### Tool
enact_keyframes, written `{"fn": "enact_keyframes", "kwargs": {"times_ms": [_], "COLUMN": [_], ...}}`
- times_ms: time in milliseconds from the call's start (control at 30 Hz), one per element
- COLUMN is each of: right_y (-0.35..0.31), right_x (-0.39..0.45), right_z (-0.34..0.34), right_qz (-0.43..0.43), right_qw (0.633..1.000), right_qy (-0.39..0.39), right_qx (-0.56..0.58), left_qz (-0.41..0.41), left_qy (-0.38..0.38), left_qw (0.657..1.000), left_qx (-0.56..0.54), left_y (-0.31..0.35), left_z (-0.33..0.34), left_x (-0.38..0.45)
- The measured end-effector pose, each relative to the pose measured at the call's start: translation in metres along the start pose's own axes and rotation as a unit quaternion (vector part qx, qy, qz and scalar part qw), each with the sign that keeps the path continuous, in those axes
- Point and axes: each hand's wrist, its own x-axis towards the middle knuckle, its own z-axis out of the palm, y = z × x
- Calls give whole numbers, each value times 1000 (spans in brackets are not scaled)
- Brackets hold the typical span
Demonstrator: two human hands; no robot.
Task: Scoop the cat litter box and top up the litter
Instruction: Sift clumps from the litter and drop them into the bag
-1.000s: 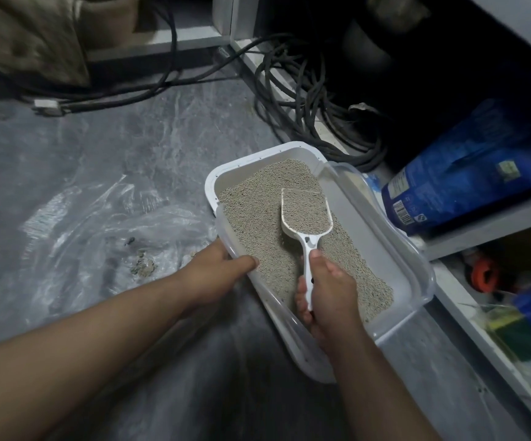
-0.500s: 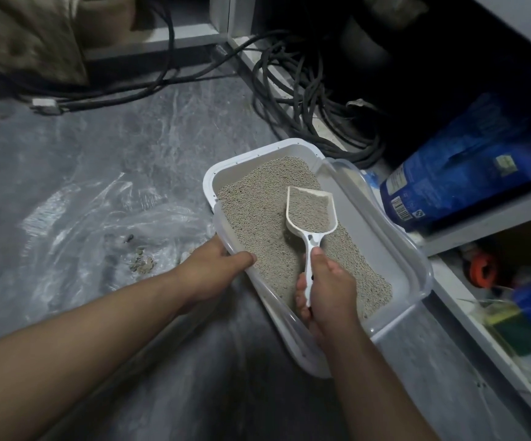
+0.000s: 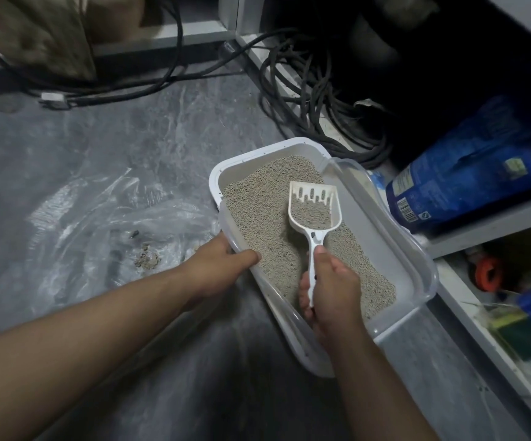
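The grey floor (image 3: 162, 128) fills the left and near scene, with a clear plastic sheet (image 3: 76, 224) spread on it to the left. At centre sits the white litter box (image 3: 416, 265) with a clear rim, filled with grey litter (image 3: 257, 202). Right of it a blue bag (image 3: 467, 173) lies on a shelf (image 3: 496, 224), and black cables (image 3: 315, 100) coil at the far side. The left hand (image 3: 216, 265) grips the box's left rim, thumb over the edge, other fingers hidden beneath. The right hand (image 3: 331, 294) holds the white scoop (image 3: 315, 208) by its handle, fingers curled round it, thumb along the top. The slotted scoop is raised over the litter, partly full. A small clump (image 3: 146, 261) lies on the sheet.
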Motion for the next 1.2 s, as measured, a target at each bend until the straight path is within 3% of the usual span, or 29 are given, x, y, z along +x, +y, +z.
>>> {"fn": "enact_keyframes", "kwargs": {"times_ms": [733, 967, 1200], "right_y": [-4, -24, -41], "right_x": [-5, -12, -26], "right_z": [1, -14, -33], "right_qz": [1, 123, 265], "right_qw": [1000, 992, 946], "right_qy": [4, 7, -60], "right_qx": [-23, -40, -175], "left_qz": [0, 12, 5], "left_qy": [3, 6, 10], "left_qw": [1000, 1000, 1000], "left_qx": [-3, 2, 5], "left_y": [3, 6, 9], "left_z": [0, 1, 2], "left_x": [-3, -5, -6]}}
